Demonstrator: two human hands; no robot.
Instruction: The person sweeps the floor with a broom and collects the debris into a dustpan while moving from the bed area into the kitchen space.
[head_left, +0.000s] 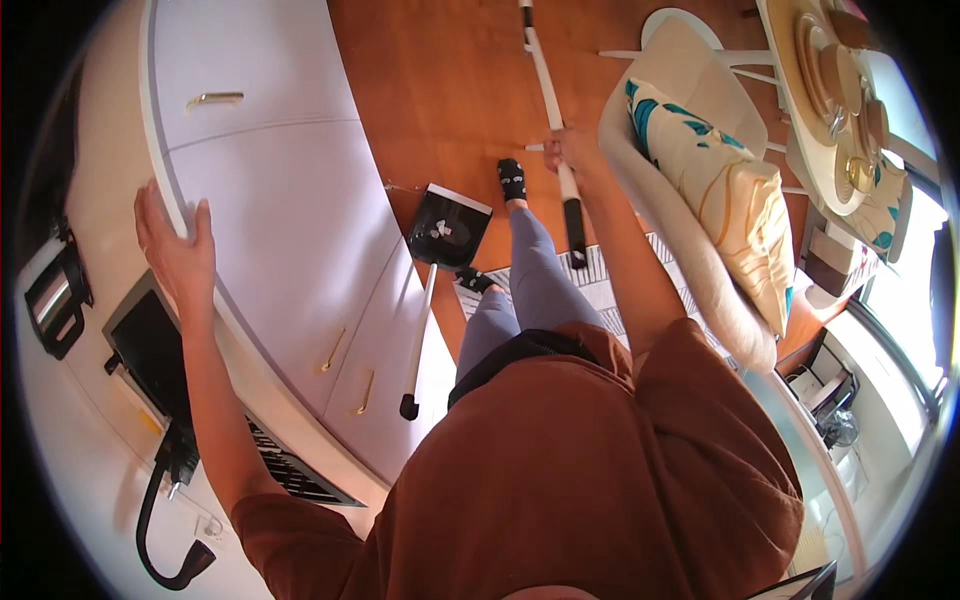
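Note:
My right hand (576, 159) is closed around a long white pole (546, 82) with a black grip (574, 231) at its near end. The pole's far end runs out of view at the top. With fingers spread, my left hand (176, 244) rests over the front edge of the pale countertop (289, 390). A black long-handled dustpan (463, 241) with a white lip lies on the floor by the cabinets. Small pale scraps (439, 229) sit in its pan. Its white handle (424, 330) rises along the cabinet front towards me.
White cabinets (262, 217) line the left side. A sink (154, 337) with a black faucet (144, 517) is set in the counter. To my right stands an upholstered chair (686, 82) with a patterned cushion (720, 195), beside a laid dining table (844, 199). A striped rug (491, 289) lies near my feet.

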